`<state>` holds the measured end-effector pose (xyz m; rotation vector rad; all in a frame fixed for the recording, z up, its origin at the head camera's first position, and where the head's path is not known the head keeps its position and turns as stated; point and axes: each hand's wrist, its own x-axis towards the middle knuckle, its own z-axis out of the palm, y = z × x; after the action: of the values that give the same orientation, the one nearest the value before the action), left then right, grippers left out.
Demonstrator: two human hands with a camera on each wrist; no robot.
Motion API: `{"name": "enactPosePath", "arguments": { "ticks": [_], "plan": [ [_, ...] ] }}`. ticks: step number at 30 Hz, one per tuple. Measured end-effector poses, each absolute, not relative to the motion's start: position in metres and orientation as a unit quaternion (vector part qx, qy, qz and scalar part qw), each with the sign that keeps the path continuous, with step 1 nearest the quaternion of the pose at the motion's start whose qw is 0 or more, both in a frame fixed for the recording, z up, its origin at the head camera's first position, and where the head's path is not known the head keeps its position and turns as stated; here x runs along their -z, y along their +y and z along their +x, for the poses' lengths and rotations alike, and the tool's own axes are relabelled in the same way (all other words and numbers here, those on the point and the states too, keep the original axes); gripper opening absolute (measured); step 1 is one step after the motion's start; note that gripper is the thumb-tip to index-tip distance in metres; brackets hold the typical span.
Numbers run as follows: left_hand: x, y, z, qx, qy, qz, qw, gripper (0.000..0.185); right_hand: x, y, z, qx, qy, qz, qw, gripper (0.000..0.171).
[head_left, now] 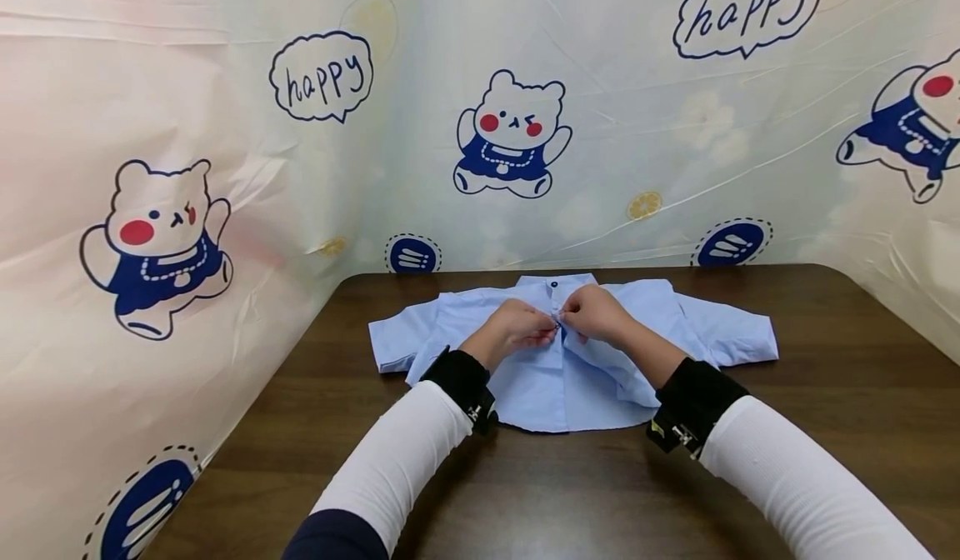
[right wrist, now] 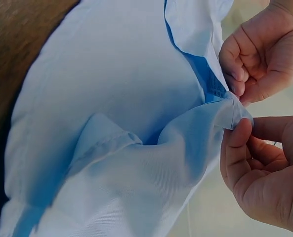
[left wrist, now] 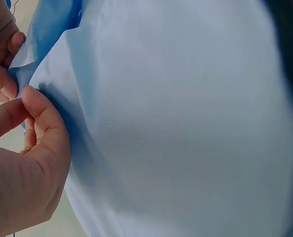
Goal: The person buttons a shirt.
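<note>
A dark brown wooden worktop (head_left: 825, 393) holds the things. Around it hangs a pale plastic sheet (head_left: 637, 127) with cartoon bears in blue dresses and speech bubbles that say "happy". The sheet stands close behind the worktop and along both sides. Nothing lies between the person and the cloth.

A small light blue shirt (head_left: 555, 377) lies flat in the middle of the worktop, toward the back edge. Its short sleeves spread out to the left and right. The collar points away from the person, and one dark button (head_left: 556, 287) shows near the collar. The front of the shirt is partly open lower down, and one front flap is folded over and puffed up.

The left hand (head_left: 513, 329) and the right hand (head_left: 596, 312) meet at the middle strip of the shirt, just under the collar, almost touching each other. The left hand's grip is narrow: thumb and finger pinch the shirt's edge. The right hand's grip is narrow too, pinching the other front edge of the cloth. Both arms wear white sleeves (head_left: 405, 460) and black wrist bands (head_left: 693, 406).
</note>
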<state>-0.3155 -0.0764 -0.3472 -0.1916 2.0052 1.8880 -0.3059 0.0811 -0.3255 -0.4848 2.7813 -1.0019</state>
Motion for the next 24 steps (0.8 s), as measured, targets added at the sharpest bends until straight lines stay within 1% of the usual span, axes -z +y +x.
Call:
{"name": "enactPosePath", "arguments": {
  "ticks": [3,6,13,19,24],
  "plan": [
    [0.3471,-0.0764,-0.3143,-0.682,0.704,-0.073,0.188,0.005,0.3263,0.0808,-0.306,0.371,0.913,-0.15,0.082,0.023],
    [0.3458,-0.0752,-0.3128,-0.69,0.696,-0.085,0.179,0.003,0.3277,0.0814,-0.3066,0.399,0.901,-0.15,0.084,0.023],
    [0.3434,-0.0706,-0.311,-0.695,0.689,-0.121,0.163,0.018,0.3323,0.0835,-0.3065,0.393,0.903,-0.161,0.063,0.012],
    [0.3436,-0.0687,-0.3067,-0.691,0.701,-0.111,0.138,0.024,0.3329,0.082,-0.3054,0.39,0.906,-0.155,0.058,0.008],
    [0.3441,-0.0686,-0.3057,-0.685,0.71,-0.094,0.134,0.02,0.3318,0.0823,-0.3042,0.392,0.906,-0.149,0.066,0.008]
  ]
}}
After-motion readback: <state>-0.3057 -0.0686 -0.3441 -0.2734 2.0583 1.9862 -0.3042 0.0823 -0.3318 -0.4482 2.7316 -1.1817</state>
